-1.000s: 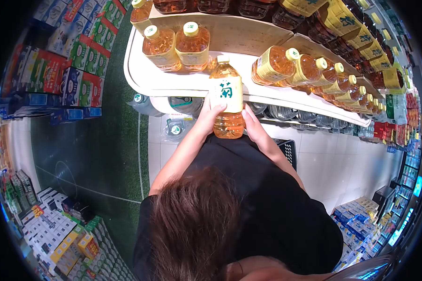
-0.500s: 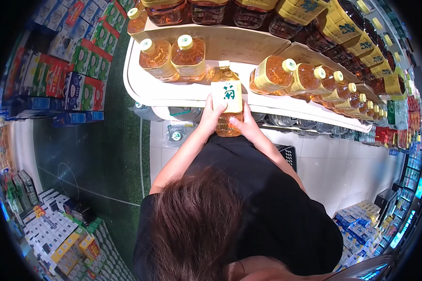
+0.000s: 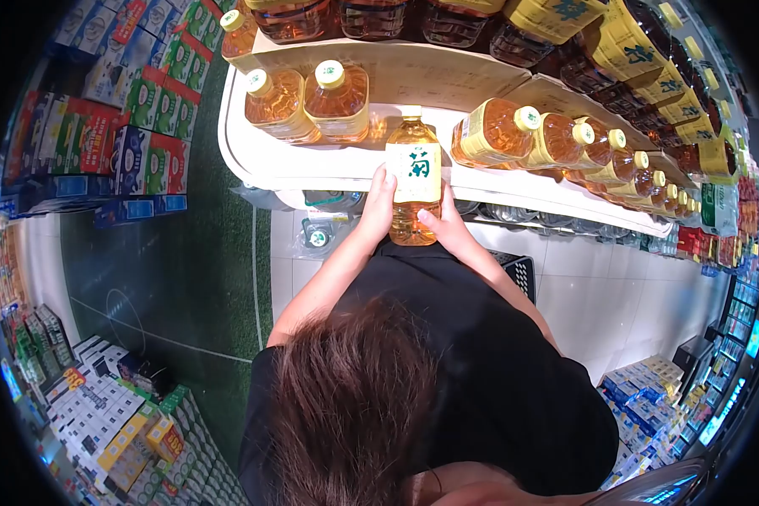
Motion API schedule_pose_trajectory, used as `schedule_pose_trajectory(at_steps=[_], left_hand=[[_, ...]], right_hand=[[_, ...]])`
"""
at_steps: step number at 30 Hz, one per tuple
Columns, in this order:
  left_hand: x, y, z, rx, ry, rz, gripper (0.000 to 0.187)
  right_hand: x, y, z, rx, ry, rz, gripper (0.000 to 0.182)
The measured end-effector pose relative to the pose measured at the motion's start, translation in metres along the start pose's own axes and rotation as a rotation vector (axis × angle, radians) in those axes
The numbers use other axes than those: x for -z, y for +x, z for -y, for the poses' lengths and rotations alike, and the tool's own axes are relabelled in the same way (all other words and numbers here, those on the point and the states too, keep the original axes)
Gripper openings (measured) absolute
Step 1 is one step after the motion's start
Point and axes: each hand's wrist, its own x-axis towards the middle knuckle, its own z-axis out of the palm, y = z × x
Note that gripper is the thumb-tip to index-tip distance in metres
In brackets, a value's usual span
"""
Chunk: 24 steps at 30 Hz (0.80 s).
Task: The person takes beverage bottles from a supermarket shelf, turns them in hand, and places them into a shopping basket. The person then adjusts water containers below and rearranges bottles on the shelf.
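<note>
Between my two hands is a large clear bottle of amber drink (image 3: 415, 173) with a yellow cap and a pale yellow label bearing a green character. Its label faces up toward the camera. My left hand (image 3: 381, 205) presses along the bottle's left side, and my right hand (image 3: 447, 221) grips the lower right side with the thumb across the front. The bottle is close to my body, in front of the white shelf edge (image 3: 312, 179). Two similar bottles (image 3: 337, 103) stand on the shelf to the left, and a row of them (image 3: 491, 135) runs off to the right.
Darker bottles (image 3: 447, 24) line the tier above. Clear bottles (image 3: 316, 236) sit low beneath the shelf. A black basket (image 3: 519, 274) is on the tiled floor by my right side. Stacked cartons (image 3: 156, 164) stand at left, beyond the green floor (image 3: 169, 278).
My left thumb has lifted off the front of the label and now lies along the bottle's side. The bottle stays almost in place between my hands.
</note>
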Motion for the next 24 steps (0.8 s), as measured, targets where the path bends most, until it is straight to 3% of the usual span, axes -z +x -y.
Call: schedule_pose_trajectory(at_steps=[24], left_hand=[[0.002, 0.002, 0.008, 0.025, -0.047, 0.015, 0.059]], right_hand=[[0.001, -0.004, -0.011, 0.017, 0.032, -0.019, 0.075]])
